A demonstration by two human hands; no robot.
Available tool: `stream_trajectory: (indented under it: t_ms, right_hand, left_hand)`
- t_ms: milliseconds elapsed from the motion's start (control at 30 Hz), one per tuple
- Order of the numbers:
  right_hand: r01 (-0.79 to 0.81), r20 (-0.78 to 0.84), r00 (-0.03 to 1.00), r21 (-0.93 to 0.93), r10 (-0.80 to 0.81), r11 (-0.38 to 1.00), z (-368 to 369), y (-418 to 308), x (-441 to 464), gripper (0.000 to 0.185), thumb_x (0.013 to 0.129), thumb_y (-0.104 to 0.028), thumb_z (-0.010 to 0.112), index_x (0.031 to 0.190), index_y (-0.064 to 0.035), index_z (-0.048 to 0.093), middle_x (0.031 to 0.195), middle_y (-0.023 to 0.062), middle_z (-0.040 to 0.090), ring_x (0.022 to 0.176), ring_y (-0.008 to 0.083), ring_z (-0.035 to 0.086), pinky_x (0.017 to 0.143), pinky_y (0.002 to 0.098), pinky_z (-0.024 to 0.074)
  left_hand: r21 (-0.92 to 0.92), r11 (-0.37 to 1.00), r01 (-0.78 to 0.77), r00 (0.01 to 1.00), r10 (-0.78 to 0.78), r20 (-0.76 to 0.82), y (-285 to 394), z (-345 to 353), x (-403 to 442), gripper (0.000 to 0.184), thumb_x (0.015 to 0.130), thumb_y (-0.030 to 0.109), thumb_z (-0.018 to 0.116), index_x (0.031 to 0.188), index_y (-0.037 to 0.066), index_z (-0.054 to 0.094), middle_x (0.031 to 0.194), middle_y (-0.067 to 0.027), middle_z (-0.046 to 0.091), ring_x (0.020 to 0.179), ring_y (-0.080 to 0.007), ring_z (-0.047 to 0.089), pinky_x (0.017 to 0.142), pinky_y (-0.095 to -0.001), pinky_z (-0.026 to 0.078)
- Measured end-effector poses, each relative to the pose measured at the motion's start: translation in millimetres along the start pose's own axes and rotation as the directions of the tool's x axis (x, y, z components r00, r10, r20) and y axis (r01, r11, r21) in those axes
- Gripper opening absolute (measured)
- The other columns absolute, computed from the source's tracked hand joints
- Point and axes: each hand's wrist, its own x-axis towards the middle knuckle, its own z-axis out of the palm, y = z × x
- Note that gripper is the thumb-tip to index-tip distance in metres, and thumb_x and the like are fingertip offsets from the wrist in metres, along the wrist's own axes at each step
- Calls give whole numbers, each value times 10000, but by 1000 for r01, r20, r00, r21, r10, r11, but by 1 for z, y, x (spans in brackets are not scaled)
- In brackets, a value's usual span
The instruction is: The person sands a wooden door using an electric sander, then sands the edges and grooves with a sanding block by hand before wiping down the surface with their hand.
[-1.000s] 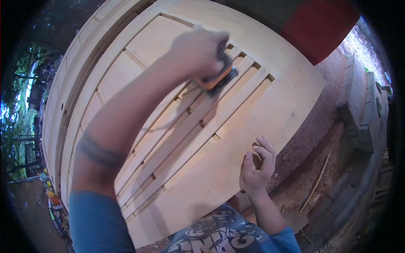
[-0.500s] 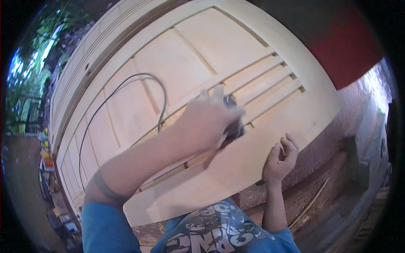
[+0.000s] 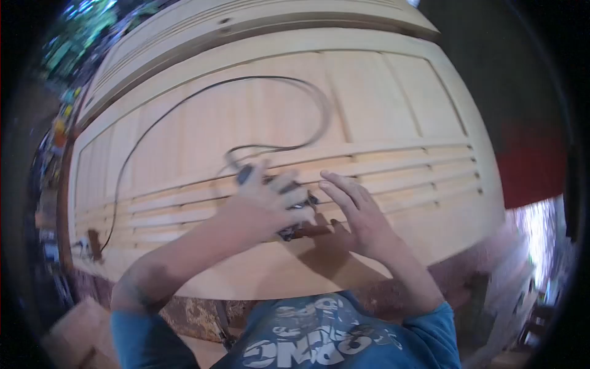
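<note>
A large pale wooden door (image 3: 369, 264) with recessed panels and long slats lies flat before me. My left hand (image 3: 264, 200) is wrapped over a dark corded power tool (image 3: 294, 224), which rests on the slats near the door's front side; its exact kind is partly hidden under my fingers. From its back end a black cord (image 3: 246, 78) loops across the panels. My right hand (image 3: 365, 218) is just right of the tool, over the slats, fingers stretched out and holding nothing. A gap shows between that hand and the tool.
Another pale wooden door (image 3: 184, 40) lies behind the first. A connector with a brown piece (image 3: 94, 244) sits at the near left corner, by the cord's end. Red material (image 3: 531, 163) hangs at the right. Cluttered items line the far left.
My left hand and the tool have moved left along the slats, away from the right end. My right hand has come from the front edge to beside the tool. The view has turned.
</note>
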Motion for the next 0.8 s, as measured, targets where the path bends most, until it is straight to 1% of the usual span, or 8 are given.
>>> stream_trajectory:
  t_ms: [133, 200, 267, 333, 433, 600, 733, 800]
  right_hand:
    - [332, 286, 915, -133, -285, 934, 34, -53, 103, 797, 741, -62, 738, 1466, -169, 424, 1524, 113, 398, 1403, 306, 385, 1174, 489, 298]
    - [432, 390, 846, -99, -365, 896, 63, -69, 134, 793, 738, -106, 756, 1459, -224, 448, 1516, 71, 422, 1419, 274, 380, 1205, 517, 243]
    - [547, 495, 753, -107, -433, 830, 86, -87, 164, 785, 759, -129, 734, 1474, -230, 426, 1431, 63, 482, 1374, 253, 427, 1202, 489, 256]
    - [609, 589, 668, -80, -456, 789, 108, -103, 185, 746, 760, -167, 753, 1441, -237, 456, 1235, 46, 568, 1252, 244, 514, 1154, 462, 316]
    - [638, 655, 626, -119, -423, 761, 133, -134, 210, 740, 731, -238, 791, 1404, -214, 484, 1109, 69, 580, 1115, 259, 568, 1070, 467, 378]
    - [487, 558, 758, -139, -338, 862, 199, -182, 251, 708, 687, -350, 833, 1312, -198, 537, 1019, 105, 577, 969, 297, 613, 878, 443, 483]
    - [377, 354, 888, -187, -296, 907, 251, -199, 279, 620, 722, -375, 807, 1240, -159, 543, 1001, 143, 579, 868, 348, 644, 749, 438, 542]
    - [323, 365, 897, -156, -250, 933, 246, -201, 289, 634, 723, -375, 804, 1255, -154, 538, 1004, 157, 583, 834, 360, 654, 731, 449, 552]
  left_hand:
    - [-24, 989, 147, 981, -148, -122, 2, -8, -96, 262, 875, 227, 591, 1136, 239, 616, 1231, -74, 561, 1178, -291, 541, 1032, -583, 416]
    - [-251, 909, 332, 908, -381, -176, 18, 3, -146, 354, 835, 146, 626, 1178, 234, 631, 1290, -110, 546, 1223, -322, 530, 1079, -594, 380]
    - [-415, 798, 436, 800, -555, -228, 26, 4, -191, 459, 796, 29, 655, 1233, 171, 632, 1291, -180, 541, 1194, -371, 556, 1058, -518, 442]
    - [-631, 502, 592, 602, -795, -67, 40, 2, -243, 400, 811, -14, 649, 1192, 105, 632, 1270, -176, 555, 1166, -361, 582, 1004, -465, 491]
    - [-714, 351, 606, 337, -926, -169, 49, 21, -311, 302, 831, -74, 635, 1116, 26, 622, 1197, -169, 579, 1091, -310, 612, 897, -384, 544]
    - [-778, 111, 618, -28, -986, -163, 52, 34, -375, 291, 796, -70, 674, 1063, 27, 611, 1096, -172, 599, 927, -295, 636, 758, -366, 564]
    - [-696, 99, 711, -67, -976, -208, 59, 29, -380, 267, 805, -73, 660, 1050, 15, 600, 1054, -156, 598, 898, -283, 634, 736, -347, 558]
    - [-621, 55, 782, -90, -976, -199, 71, 16, -375, 273, 806, -77, 655, 1056, 15, 598, 1037, -151, 597, 881, -280, 634, 720, -332, 555]
